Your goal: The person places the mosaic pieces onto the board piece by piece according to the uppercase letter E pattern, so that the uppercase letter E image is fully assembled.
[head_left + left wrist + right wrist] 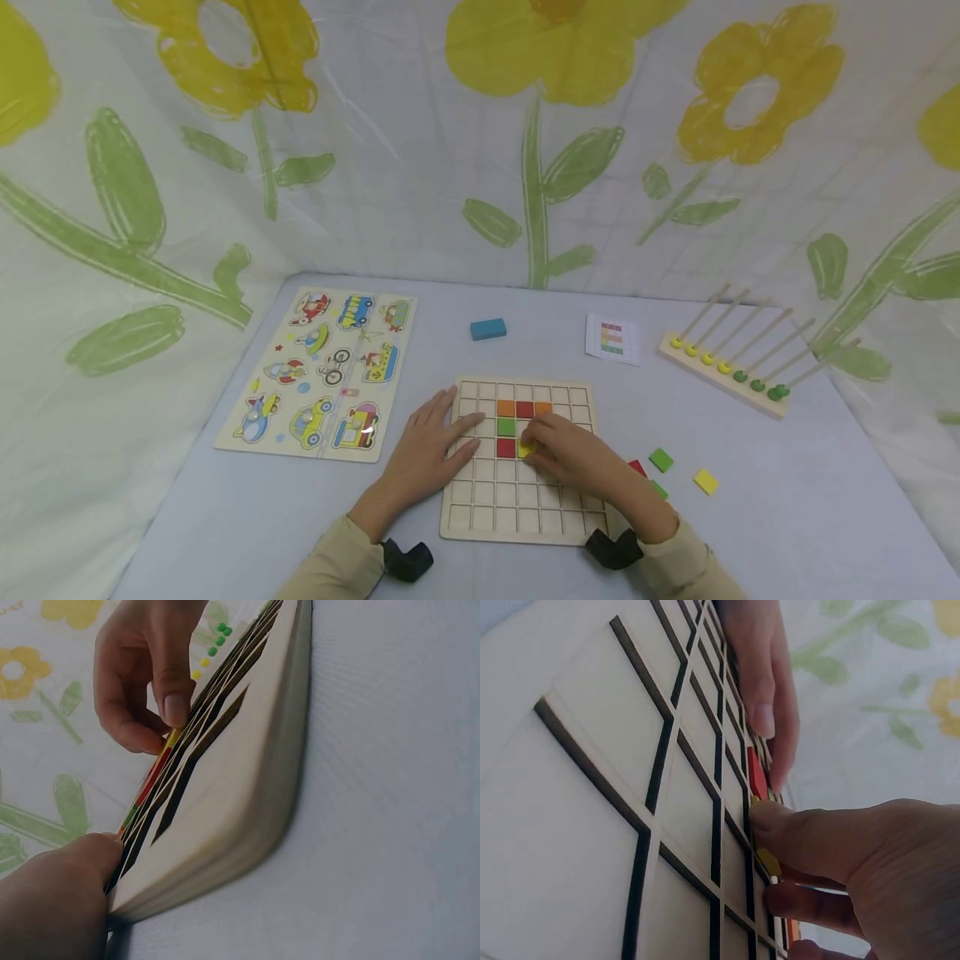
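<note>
A wooden grid board (517, 518) lies before me with several coloured square tiles set in its cells. Orange (506, 408), red (524, 409) and orange (543, 408) tiles form its upper row; below the first come a green tile (506, 427) and a red tile (506, 448). My right hand (577, 454) pinches a yellow tile (769, 861) between thumb and fingers, in the cell right of the lower red tile. Part of the yellow tile is hidden by the fingers. My left hand (427, 450) rests on the board's left edge, its fingers extended.
Loose green (661, 459), yellow (706, 481) and red (638, 468) tiles lie right of the board, partly behind my right forearm. Around it are a vehicle puzzle (315, 450), a blue block (488, 328), a printed pattern card (630, 342) and a pegged bead stand (720, 375).
</note>
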The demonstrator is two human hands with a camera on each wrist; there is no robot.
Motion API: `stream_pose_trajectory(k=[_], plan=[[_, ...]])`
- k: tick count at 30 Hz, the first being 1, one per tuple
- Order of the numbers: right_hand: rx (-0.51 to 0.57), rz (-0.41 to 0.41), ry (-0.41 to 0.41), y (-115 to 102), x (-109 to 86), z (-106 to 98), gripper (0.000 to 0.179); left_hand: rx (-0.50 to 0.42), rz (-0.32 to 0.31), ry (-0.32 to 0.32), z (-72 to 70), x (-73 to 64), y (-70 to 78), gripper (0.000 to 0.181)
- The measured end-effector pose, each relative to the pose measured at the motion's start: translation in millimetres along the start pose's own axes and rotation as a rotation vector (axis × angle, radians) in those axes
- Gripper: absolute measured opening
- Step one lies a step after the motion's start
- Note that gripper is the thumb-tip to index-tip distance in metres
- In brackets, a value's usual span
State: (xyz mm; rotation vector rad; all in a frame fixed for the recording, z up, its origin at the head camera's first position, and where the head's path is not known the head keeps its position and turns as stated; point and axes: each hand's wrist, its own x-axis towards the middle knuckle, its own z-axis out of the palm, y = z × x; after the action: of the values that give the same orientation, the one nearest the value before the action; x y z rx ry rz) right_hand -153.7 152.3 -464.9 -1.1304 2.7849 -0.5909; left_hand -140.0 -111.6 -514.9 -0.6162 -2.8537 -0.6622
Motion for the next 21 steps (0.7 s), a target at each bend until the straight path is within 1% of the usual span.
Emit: stream_pose_trajectory(k=[6, 10, 13, 16, 18, 21], plan=[[-0.026, -0.023, 0.022, -1.0, 0.5, -0.2, 0.019, -0.013, 0.002, -0.003, 0.5, 0.9, 1.5, 0.044], [-0.025, -0.043, 0.04, -3.3, 0.9, -1.9, 0.018, -0.01, 0.005, -0.002, 0.7, 1.0, 1.6, 0.043], [-0.026, -0.042, 0.036, -3.9, 0.0, -3.9, 0.02, -0.008, 0.002, -0.004, 0.5, 0.7, 1.3, 0.043], [-0.052, -0.001, 0.019, -1.2, -3.7, -7.3, 0.02, -0.007, -0.005, -0.005, 0.1, 0.4, 1.0, 0.043], [-0.059, 0.055, 0.008, 2.4, -9.4, -11.9, 0.02, -0.007, -0.006, -0.003, -0.1, 0.3, 0.7, 0.043], [-0.075, 0.154, -0.002, 10.4, -23.4, -22.3, 0.022, -0.009, -0.005, 0.001, -0.5, 0.5, 0.5, 0.044]])
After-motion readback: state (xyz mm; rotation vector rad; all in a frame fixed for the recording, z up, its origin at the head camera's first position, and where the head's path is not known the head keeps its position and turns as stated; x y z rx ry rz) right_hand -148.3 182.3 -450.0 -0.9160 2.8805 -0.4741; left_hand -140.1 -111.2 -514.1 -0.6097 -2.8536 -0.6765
